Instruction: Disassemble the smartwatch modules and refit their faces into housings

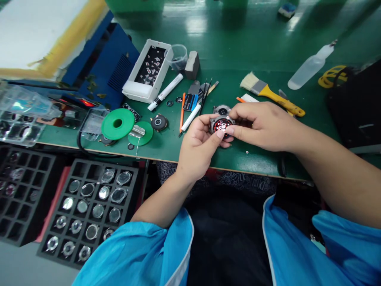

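Both hands hold a round dark watch over the front part of the green table. Its face is lit, with red and white marks. My left hand grips the watch from the left, with the thumb on the lower part of its face. From the right, my right hand pinches the rim, its thumb tip also on the face. Just behind the watch lies another round watch part, partly hidden by the hands. A small white and red dot sits on the table below my right hand.
Foam trays with watches stand at lower left. On the green table are a solder spool, a watch case, a white box, a marker, a yellow brush and a bottle.
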Tool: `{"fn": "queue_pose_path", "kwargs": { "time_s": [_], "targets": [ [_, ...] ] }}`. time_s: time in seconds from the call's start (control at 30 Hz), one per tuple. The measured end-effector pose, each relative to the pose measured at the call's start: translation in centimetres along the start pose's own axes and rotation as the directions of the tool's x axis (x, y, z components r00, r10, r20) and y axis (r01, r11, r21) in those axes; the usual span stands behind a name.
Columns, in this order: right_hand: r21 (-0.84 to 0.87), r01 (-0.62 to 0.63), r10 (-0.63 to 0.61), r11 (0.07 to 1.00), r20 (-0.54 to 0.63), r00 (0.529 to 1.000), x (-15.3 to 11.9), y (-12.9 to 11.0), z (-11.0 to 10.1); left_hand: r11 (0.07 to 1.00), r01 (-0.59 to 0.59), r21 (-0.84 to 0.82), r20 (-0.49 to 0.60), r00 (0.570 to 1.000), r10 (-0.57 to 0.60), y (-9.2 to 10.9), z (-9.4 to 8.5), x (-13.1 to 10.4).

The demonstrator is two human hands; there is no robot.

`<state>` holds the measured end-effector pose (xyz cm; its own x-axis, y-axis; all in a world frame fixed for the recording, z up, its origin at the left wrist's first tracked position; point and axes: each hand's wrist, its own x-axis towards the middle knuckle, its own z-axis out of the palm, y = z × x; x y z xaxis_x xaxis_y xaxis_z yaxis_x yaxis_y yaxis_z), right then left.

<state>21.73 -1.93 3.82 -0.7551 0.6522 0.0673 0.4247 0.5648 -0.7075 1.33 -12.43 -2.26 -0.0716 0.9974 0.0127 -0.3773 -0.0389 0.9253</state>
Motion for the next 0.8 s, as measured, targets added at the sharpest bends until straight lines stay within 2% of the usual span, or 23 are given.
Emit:
{"fn": "queue_pose_path", "kwargs": {
  "time_s": [0.17,0.4,0.63,0.8],
  "targets": [
    [0.092,0.018,-0.008,0.996,-0.099,0.995,-0.21,0.07,0.41,1.0,-0.004,-0.008,0.003,1.0,0.004,-0.11,-0.07,0.03],
    [0.022,0.141,-0.136,0.99,-0.162,0.977,-0.26,0.41,0.43,0.995,0.001,-0.101,0.016,1.0,0.001,-0.02,0.11,0.09],
    [-0.037,0.132,-0.137,0.991,-0.17,0.976,-0.39,0.33,0.18,0.999,0.013,-0.029,0.006,1.0,-0.013,-0.03,0.01,0.09],
    [-0.035,0.185,-0.188,0.982,-0.166,0.968,-0.36,0.08,-0.04,0.997,0.028,-0.066,-0.009,1.0,-0.029,0.21,0.04,0.06]
  ]
}}
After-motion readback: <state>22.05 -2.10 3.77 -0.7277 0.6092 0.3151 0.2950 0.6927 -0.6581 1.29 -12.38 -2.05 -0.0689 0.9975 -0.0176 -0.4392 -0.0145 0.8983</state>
